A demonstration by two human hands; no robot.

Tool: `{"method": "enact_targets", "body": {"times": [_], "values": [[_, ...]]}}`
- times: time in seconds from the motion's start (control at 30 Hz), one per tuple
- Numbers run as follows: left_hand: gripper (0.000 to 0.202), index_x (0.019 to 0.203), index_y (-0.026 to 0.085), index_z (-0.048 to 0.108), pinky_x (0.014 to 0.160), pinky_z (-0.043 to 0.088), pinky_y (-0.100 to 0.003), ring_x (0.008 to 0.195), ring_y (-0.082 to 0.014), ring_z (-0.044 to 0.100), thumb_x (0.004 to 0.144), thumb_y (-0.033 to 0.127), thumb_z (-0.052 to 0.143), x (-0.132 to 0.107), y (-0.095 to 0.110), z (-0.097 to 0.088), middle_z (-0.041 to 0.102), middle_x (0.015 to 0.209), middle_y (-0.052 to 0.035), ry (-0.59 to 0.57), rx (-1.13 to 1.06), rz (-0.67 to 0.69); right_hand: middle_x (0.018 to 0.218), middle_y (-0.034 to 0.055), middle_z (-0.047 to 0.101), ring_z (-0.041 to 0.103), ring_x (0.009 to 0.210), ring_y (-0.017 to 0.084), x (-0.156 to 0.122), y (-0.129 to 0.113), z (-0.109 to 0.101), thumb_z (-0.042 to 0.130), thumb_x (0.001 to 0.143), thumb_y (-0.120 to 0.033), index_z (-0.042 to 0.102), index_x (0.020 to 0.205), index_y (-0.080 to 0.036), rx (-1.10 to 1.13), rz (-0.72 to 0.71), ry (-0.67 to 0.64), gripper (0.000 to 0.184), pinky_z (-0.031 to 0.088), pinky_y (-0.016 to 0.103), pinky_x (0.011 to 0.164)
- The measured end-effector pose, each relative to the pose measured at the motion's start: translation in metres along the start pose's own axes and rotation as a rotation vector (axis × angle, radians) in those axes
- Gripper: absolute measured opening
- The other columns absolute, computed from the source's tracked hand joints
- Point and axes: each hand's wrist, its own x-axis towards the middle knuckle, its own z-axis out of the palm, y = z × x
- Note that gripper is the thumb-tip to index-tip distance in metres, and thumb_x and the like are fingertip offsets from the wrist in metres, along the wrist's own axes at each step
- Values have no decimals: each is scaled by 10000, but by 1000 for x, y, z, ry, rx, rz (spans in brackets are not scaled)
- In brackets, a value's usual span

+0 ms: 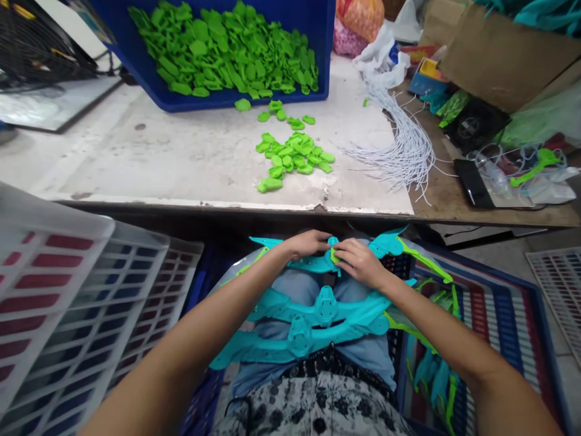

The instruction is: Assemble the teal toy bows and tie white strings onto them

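Note:
Across my lap lie several turquoise plastic frames with long side arms; the farthest turquoise frame [308, 264] is between my hands. My left hand [308, 243] is closed on the left side of its raised middle part. On the right side, my right hand [358, 259] presses a small bright green plastic piece [334, 255] against that middle part with its fingers. Nearer to me, a second turquoise frame [325, 306] and a third turquoise frame [300, 335] rest on my legs. Lime green strips [424, 259] join the farthest frame's outer end.
A blue bin [245, 104] full of green pieces stands on the white tabletop [113, 157]. Loose green pieces [295, 151] and white cords [408, 145] lie near its front edge. White crates [109, 224] stand left; a striped crate [499, 315] with finished-looking turquoise parts [436, 375] sits right.

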Motion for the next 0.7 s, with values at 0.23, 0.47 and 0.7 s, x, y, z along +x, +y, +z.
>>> {"method": "enact_targets", "body": {"times": [0.23, 0.47, 0.7], "values": [[424, 827, 135, 618, 571, 351, -210, 629, -104, 454, 652, 505, 729, 2, -6, -1, 503, 637, 48, 35, 84, 25, 1085, 76, 701, 572, 1014, 236, 4, 7, 4, 634, 868, -282, 687, 991, -204, 93, 157, 69, 155, 475, 406, 882], [499, 1031, 125, 581, 505, 327, -194, 555, -86, 445, 652, 405, 745, 5, -11, 7, 491, 607, 67, 172, 74, 1, 1119, 93, 639, 605, 1008, 222, 6, 1, 9, 773, 694, -201, 590, 1122, -183, 294, 516, 92, 466, 505, 368, 871], [311, 920, 164, 553, 485, 354, -190, 542, -91, 481, 663, 232, 716, 9, -13, 14, 516, 613, 66, 259, 93, -43, 1010, 53, 672, 647, 923, 228, 27, 13, 5, 836, 585, -213, 487, 1310, -189, 408, 768, -270, 805, 506, 324, 762]]}}
